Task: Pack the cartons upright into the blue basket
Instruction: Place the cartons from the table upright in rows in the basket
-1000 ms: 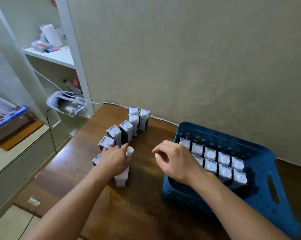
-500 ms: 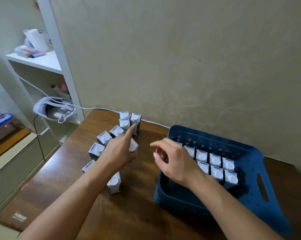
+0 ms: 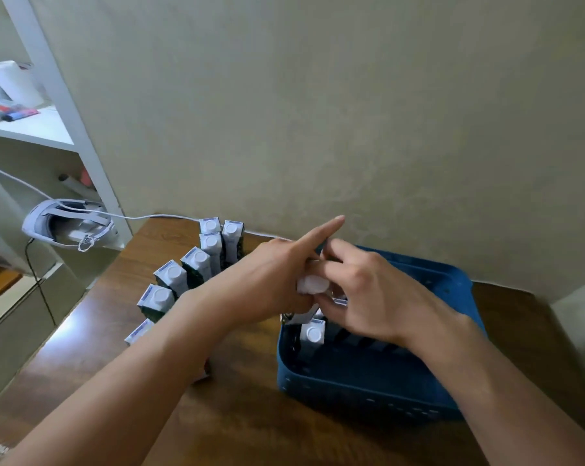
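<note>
Both hands have come together over the near left corner of the blue basket (image 3: 368, 391). Just under them, one carton (image 3: 313, 334) stands upright in the basket. The left hand (image 3: 267, 284) and right hand (image 3: 368, 290) both hold a small carton (image 3: 313, 284) between them. Past the left hand, more cartons (image 3: 196, 264) stand in a row on the table (image 3: 233, 425).

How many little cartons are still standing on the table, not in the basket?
7 that I can see: two by the wall, four in a line toward the camera, one beside the left arm. More may hide under the arm.
</note>
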